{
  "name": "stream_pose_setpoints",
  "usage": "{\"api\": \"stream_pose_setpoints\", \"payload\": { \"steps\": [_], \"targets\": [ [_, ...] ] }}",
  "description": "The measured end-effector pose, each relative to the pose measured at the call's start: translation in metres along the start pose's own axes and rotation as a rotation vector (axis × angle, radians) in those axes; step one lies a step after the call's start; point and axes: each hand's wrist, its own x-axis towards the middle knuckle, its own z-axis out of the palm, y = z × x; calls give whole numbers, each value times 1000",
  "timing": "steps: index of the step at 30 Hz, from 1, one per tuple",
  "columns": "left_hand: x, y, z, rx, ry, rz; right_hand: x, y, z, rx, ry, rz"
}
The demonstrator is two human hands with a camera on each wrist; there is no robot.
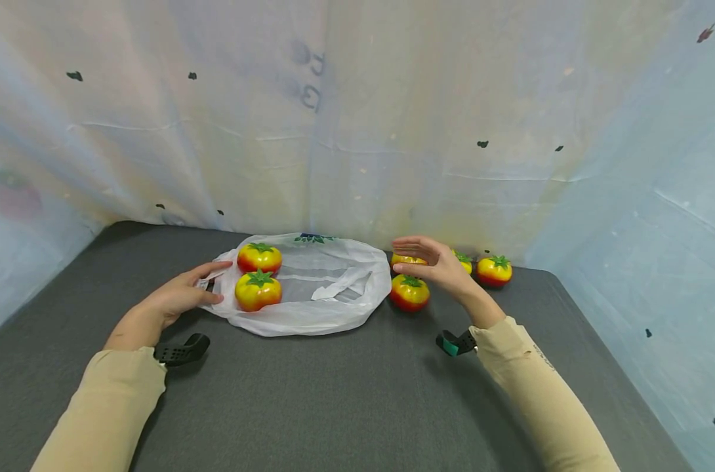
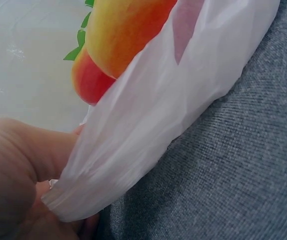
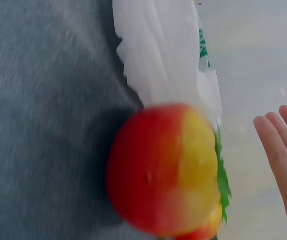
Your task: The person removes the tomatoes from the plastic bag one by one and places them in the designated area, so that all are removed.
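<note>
A white plastic bag lies on its side with its mouth spread wide. Two red-and-yellow tomatoes with green leafy tops, one rear and one front, sit inside at its left end. My left hand pinches the gathered left end of the bag; in the left wrist view the thumb lies against the plastic. My right hand, fingers extended and holding nothing, hovers over a tomato beside the bag's right end. Another tomato behind it is partly hidden by that hand.
To the right of my right hand stand two more tomatoes, one partly covered and one in full view. The dark grey table reaches back to a pale hanging sheet. Black bands sit at both wrists.
</note>
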Motion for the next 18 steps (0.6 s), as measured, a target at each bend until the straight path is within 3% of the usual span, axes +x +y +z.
{"api": "stream_pose_setpoints", "payload": {
  "steps": [5,18],
  "targets": [
    [-2,1,0,0,1,-7,9,-1,13,21,-17,-41],
    [0,2,2,0,22,-29,29,-5,49,123,-47,-50]
  ]
}}
